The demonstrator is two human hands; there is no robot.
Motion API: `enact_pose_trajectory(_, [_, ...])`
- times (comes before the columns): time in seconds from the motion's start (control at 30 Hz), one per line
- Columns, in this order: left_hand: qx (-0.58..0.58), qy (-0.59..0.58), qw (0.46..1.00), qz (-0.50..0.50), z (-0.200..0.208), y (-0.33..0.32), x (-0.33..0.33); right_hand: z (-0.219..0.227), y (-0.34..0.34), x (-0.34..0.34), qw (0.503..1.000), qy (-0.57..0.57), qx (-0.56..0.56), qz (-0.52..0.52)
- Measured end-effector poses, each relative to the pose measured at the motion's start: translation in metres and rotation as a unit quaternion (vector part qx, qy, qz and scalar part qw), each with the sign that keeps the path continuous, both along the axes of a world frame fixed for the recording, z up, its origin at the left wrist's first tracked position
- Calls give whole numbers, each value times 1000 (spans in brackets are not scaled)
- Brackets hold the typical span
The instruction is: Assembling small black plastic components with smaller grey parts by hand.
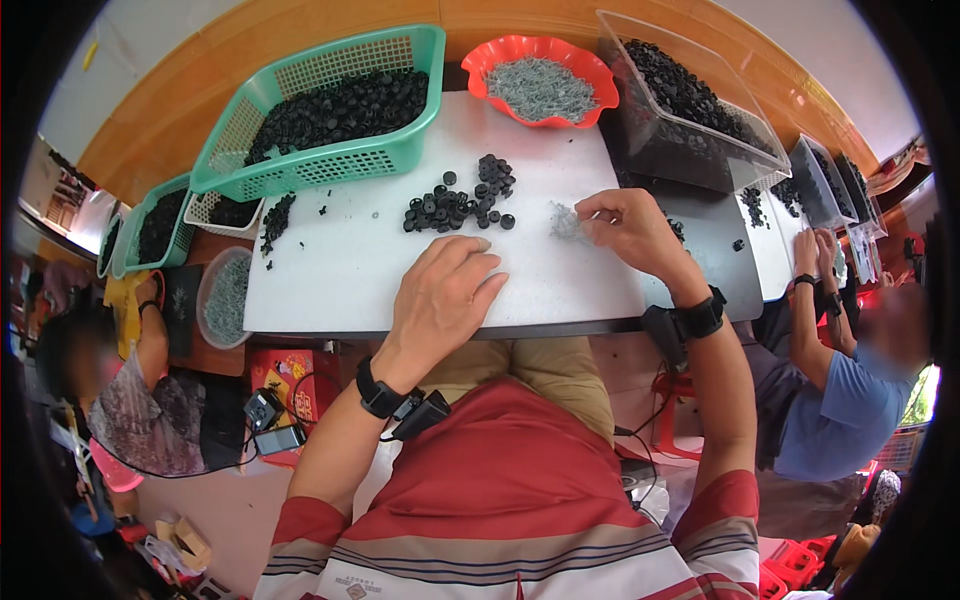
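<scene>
My left hand (445, 295) rests on the white board (340, 290), thumb apart from the loosely bent fingers; nothing shows in it. Just beyond its fingertips lies a loose heap of small black round parts (440, 210), some with a hole in the middle. My right hand (640, 230) is over a little pile of thin silvery metal pins (565, 222). Its thumb and fingertips are pinched together at the pile's right edge. Whatever lies between those fingertips is too small or hidden to make out.
Along the back stand a green basket (310, 175) of black parts, a red scalloped bowl (545, 122) of metal pins and a clear bin (690, 150) of black pieces. A tub (225, 300) of pins stands left. Other people (850, 400) sit at both sides.
</scene>
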State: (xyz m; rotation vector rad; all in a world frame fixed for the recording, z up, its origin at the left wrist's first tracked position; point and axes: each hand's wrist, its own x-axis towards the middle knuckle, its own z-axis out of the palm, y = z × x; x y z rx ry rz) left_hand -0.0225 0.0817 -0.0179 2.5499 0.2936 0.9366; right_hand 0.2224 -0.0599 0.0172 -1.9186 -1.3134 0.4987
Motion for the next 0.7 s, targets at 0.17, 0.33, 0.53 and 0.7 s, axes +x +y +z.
enact_pose_trajectory(0.17, [6, -1, 1000, 0, -2, 0, 0, -6, -2, -1, 998, 34, 49, -6])
enact_pose_trajectory(0.33, [6, 2, 1000, -1, 0, -1, 0, -7, 4, -14, 993, -36, 104, -32])
enact_pose_trajectory(0.53, [-3, -2, 1000, 9, -2, -2, 0, -2, 31, -48, 987, -147, 61, 15])
enact_pose_trajectory(0.7, [-9, -2, 1000, 4, 0, -2, 0, -2, 47, -58, 976, -211, 54, 24])
